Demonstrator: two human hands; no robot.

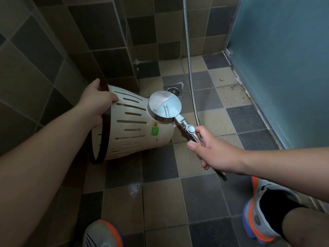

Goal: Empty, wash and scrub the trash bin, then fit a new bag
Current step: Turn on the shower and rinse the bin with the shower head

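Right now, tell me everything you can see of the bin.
The bin is a cream, plastic-looking basket with rows of narrow slots through its wall and a dark brown rim band. A green and yellow sticker sits low on its side. It is tipped on its side, mouth toward the person and base toward the floor drain. The left hand grips its rim, fingers inside. The shower head, held by the right hand, is close in front of it.

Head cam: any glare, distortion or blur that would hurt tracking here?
Head view: dim, uneven light, darkest on the left wall; bright reflection on the chrome shower head; wide-angle bowing bends tile lines at the edges; bin, left hand and right hand are reasonably sharp.
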